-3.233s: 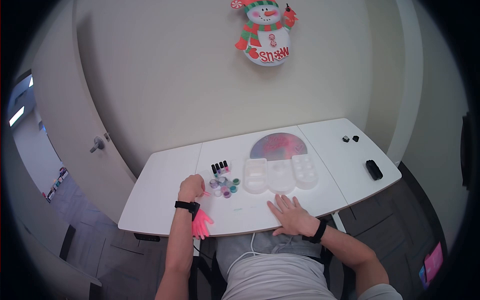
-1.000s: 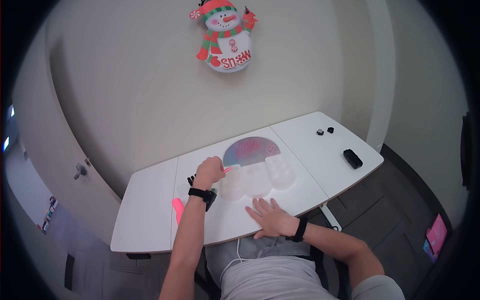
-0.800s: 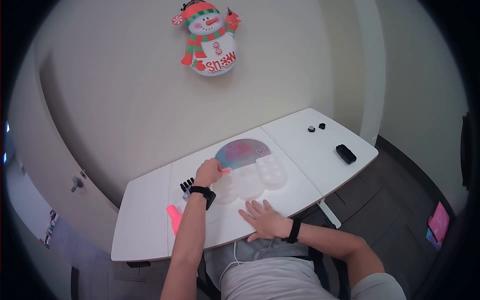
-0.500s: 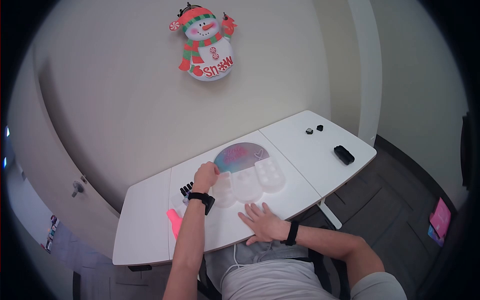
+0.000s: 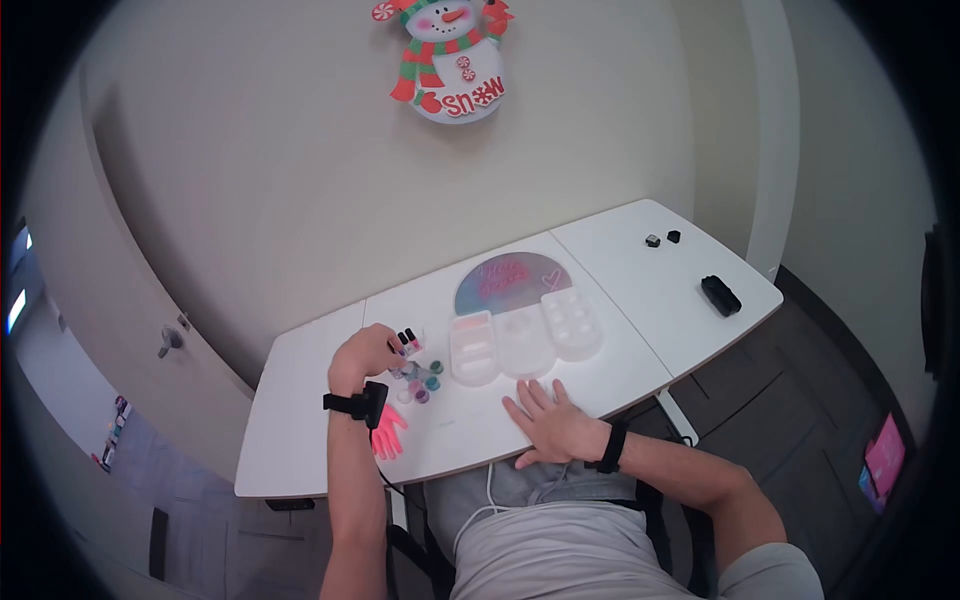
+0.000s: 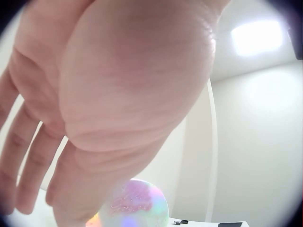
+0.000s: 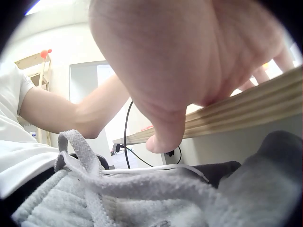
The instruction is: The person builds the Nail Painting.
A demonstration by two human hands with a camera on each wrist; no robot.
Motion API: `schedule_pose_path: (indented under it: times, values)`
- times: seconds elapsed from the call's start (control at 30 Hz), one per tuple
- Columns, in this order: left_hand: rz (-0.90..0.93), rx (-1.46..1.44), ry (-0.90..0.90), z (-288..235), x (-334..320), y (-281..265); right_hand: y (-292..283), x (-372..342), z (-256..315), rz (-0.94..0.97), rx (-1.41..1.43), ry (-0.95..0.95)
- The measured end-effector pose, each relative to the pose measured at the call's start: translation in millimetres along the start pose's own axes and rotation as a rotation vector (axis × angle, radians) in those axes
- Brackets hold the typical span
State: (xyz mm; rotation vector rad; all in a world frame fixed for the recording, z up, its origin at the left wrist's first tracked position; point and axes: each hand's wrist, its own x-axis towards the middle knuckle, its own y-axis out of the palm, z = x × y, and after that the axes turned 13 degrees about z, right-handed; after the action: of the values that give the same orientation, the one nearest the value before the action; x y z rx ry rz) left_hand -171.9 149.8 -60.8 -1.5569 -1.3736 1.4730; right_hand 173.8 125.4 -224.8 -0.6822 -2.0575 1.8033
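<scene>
My left hand reaches over the left of the table, its fingertips beside the small nail polish bottles. In the left wrist view its fingers extend fairly straight, with nothing visible in them. Close by, several small round jars stand in a cluster. A bright pink model hand lies partly behind my left wrist. My right hand rests spread at the front edge, its thumb over the wooden edge. Beyond it sits a translucent white tray with three rounded sections; a pinkish item shows in the left one.
Behind the tray sections stands a half-round iridescent panel with pink lettering. A black case and two small dark items lie on the right of the white table. A cable hangs below the table's front.
My left hand carried a small pink stick from beside the jars to the tray's left section, released it there, and returned left to the bottles. My right hand stays at the table edge.
</scene>
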Motion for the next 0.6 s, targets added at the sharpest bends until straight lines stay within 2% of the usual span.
schedule_pose_path:
  times: [0.13, 0.2, 0.23, 0.4, 0.5, 0.6]
  values:
    - [-0.069, -0.039, -0.057, 39, 13, 22, -30, 8, -7, -0.039, -0.041, -0.064]
    - [-0.082, -0.064, -0.06, 50, 12, 33, -56, 18, -15, 0.063, 0.233, -0.18]
    - [-0.136, -0.07, -0.076, 51, 14, 37, -72, 22, -16, 0.065, 0.222, -0.183]
    - [-0.242, -0.132, -0.078, 61, 26, 42, -113, 41, -18, -0.107, 0.234, -0.138]
    - [-0.275, -0.158, -0.073, 69, 36, 46, -98, 59, -20, -0.208, 0.236, -0.111]
    - [-0.301, -0.202, -0.076, 67, 38, 52, -55, 81, -21, -0.248, 0.173, -0.08]
